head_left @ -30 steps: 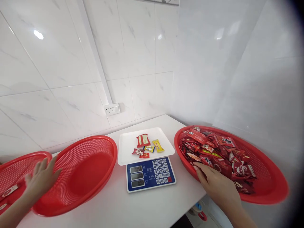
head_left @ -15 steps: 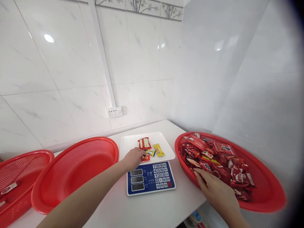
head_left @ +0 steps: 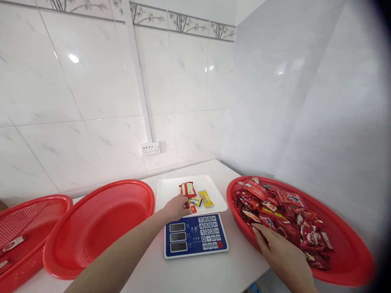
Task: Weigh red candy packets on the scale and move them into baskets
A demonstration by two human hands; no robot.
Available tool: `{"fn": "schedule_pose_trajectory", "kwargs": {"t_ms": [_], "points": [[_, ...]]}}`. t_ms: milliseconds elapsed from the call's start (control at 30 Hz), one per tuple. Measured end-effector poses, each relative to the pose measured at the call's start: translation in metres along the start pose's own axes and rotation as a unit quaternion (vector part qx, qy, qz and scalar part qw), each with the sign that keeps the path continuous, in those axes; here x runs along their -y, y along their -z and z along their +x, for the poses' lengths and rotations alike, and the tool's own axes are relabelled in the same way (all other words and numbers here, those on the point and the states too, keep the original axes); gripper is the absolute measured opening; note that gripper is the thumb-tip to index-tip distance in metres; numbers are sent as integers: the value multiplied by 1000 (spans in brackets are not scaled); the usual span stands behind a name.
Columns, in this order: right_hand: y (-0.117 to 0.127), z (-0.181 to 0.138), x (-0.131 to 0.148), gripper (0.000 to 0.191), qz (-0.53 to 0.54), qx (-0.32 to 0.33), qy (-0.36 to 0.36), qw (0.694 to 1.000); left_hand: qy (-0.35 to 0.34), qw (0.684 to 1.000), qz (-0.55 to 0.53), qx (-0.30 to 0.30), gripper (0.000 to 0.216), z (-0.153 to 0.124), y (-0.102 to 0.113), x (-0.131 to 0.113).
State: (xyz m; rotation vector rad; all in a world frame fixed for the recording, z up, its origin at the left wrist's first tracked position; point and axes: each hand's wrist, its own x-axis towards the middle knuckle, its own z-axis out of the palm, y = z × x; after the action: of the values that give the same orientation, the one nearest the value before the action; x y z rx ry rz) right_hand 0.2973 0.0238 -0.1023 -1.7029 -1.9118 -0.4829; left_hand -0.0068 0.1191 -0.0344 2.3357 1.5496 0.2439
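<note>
My left hand (head_left: 176,209) is over the front of the white weighing tray (head_left: 165,187), its fingertips closed on a small red candy packet (head_left: 192,209) that they partly cover. Close by on the tray lie a red-and-cream packet (head_left: 187,189), a small blue-and-yellow packet (head_left: 196,201) and a yellow packet (head_left: 206,198). My right hand (head_left: 279,250) rests at the near left rim of the right red basket (head_left: 351,248). Its thumb and forefinger are slightly apart, touching the edge of the pile of red snack packets (head_left: 287,219); the other fingers are mostly hidden.
Below the tray is the scale's blue keypad panel (head_left: 195,236) with three displays. To its left stand a red basket (head_left: 100,228) and, overlapped by it, another red basket (head_left: 33,228) holding a few packets. A wall socket (head_left: 150,148) sits behind the white table (head_left: 171,272).
The view has tilted up slightly, so everything sits lower. My left fingers have closed on the small red packet. The top display's digits look different. My right hand stays at the basket rim.
</note>
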Motion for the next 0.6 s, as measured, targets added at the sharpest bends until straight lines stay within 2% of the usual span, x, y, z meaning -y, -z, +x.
{"fn": "schedule_pose_trajectory", "kwargs": {"t_ms": [133,300,433,600], "points": [[-4,-1,-3,34,12,-13,21,1000,14,1000,0,-5,12,-1,1,0],[-8,-2,-4,32,9,-17,25,999,49,998,13,-38,21,-13,11,6],[-6,-1,-3,32,9,-6,10,1000,113,989,57,-76,17,-37,40,32],[-5,-1,-4,34,31,1,20,999,195,973,106,-56,16,-79,81,73]]}}
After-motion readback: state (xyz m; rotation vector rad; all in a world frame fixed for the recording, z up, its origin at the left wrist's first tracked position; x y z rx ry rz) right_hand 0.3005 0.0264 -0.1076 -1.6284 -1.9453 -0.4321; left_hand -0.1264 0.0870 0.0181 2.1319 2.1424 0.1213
